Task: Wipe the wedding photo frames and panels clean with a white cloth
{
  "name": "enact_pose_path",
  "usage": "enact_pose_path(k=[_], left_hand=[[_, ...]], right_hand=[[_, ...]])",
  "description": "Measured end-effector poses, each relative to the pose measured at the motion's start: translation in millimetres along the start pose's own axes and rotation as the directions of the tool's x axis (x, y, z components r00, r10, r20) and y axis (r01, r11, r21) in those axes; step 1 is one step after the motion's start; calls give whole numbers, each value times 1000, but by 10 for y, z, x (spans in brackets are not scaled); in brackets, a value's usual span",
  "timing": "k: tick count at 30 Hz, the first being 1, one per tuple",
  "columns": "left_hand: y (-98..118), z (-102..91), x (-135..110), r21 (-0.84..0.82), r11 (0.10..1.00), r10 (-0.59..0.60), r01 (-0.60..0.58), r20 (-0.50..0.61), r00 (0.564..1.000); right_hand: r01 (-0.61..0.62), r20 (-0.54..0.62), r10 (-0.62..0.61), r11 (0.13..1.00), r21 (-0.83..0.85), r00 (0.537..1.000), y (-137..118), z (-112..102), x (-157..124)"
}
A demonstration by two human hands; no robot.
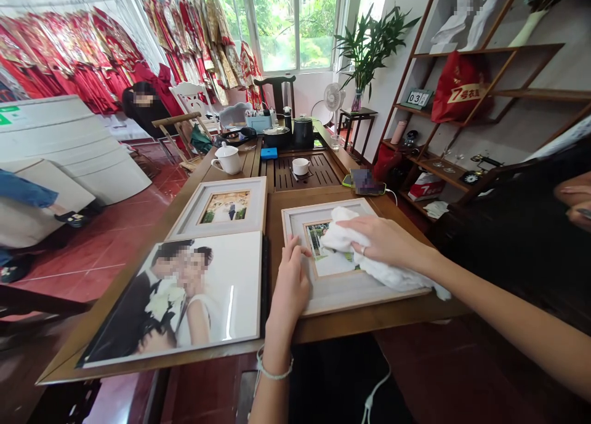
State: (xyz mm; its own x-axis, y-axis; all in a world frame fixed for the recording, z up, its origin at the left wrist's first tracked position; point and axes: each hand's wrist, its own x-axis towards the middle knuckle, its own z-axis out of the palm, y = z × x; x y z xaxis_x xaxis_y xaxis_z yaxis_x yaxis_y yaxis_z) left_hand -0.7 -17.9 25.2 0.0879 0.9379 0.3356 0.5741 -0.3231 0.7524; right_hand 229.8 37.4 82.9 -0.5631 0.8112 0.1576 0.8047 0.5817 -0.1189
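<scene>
A framed photo [318, 295] with a wide pale mat lies on the wooden table in front of me. My right hand [381, 239] presses a bunched white cloth [397, 277] on its glass, covering part of the small picture. On the frame's left edge rests my left hand [293, 276], fingers stretched out and holding nothing. Left of it lies a large glossy wedding photo panel [217, 295]. Behind that panel is a second framed photo [187, 218], with a small picture of a couple in its middle.
Beyond the frames stand a lidded white mug [228, 159], a small white cup [301, 166] on a slatted tea tray [323, 172], a blue box [268, 154] and a phone on a cable [367, 184]. Shelves [484, 50] rise at right. A person's hand [575, 199] shows at the right edge.
</scene>
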Motion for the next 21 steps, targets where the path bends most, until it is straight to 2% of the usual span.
enact_pose_path(k=[3,6,10,15,21], left_hand=[[-5,-4,5,-4,1000,5,-5,7,1000],[-11,-6,10,7,1000,-9,9,17,1000],[-22,-6,9,10,1000,-12,12,10,1000],[-54,21,7,-32,999,-11,10,-42,999],[-91,56,16,-73,997,-16,9,-97,995]], right_hand=[[-82,-82,73,991,-102,994,151,54,283],[-113,-140,97,987,-111,985,220,78,536],[-71,-83,69,997,-19,994,155,110,690],[134,57,-142,983,126,988,-96,112,522],[186,212,-248,943,275,945,-353,-72,112]])
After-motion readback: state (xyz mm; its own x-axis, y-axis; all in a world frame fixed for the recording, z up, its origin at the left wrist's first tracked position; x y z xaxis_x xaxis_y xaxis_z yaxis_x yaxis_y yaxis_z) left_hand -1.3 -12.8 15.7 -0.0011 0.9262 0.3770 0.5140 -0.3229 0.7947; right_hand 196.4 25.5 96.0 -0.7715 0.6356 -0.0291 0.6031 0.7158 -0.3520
